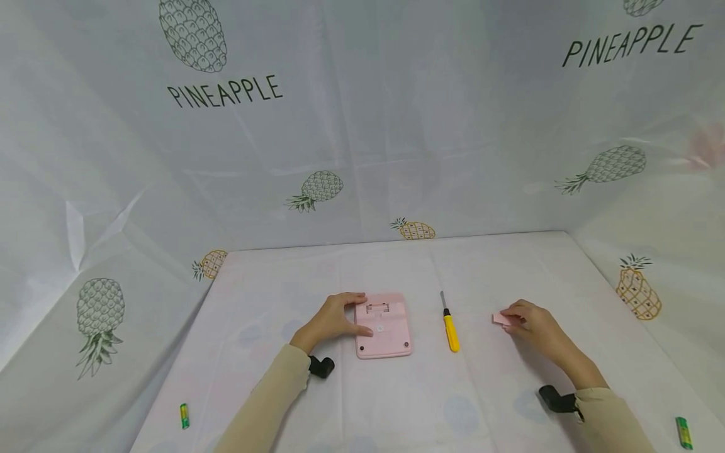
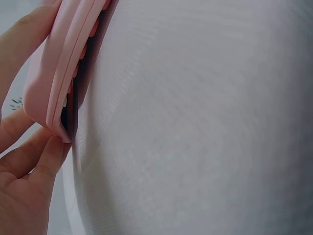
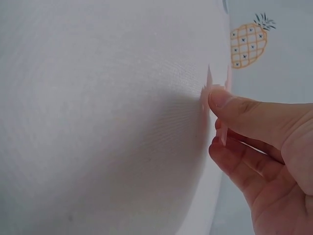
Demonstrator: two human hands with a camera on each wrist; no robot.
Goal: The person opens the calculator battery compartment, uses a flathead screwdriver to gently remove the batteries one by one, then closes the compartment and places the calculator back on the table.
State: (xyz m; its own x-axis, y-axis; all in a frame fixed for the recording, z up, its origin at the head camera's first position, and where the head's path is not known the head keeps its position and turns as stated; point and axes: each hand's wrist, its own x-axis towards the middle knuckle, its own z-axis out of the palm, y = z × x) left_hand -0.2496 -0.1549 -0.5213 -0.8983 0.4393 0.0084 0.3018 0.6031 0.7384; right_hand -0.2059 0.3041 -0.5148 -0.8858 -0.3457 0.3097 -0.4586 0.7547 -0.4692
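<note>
A pink calculator (image 1: pixel 391 340) lies face down on the cloth, its small battery compartment (image 1: pixel 378 308) uncovered near the far edge. My left hand (image 1: pixel 330 322) grips it by the left side, the thumb over the back and the fingers at the far corner. The left wrist view shows its keys facing down and that edge (image 2: pixel 41 93) between my fingers. Off to the right, my right hand (image 1: pixel 535 328) pinches a small pink battery cover (image 1: pixel 501 319) between thumb and fingers, close over the cloth. Part of the cover is hidden by the fingertips.
Between the hands lies a screwdriver (image 1: pixel 450 330) with a yellow handle, its tip pointing away. One green battery (image 1: pixel 184 416) is at the near left, another green battery (image 1: pixel 684 433) at the near right. A pineapple-print cloth (image 1: pixel 419 145) hangs behind the table.
</note>
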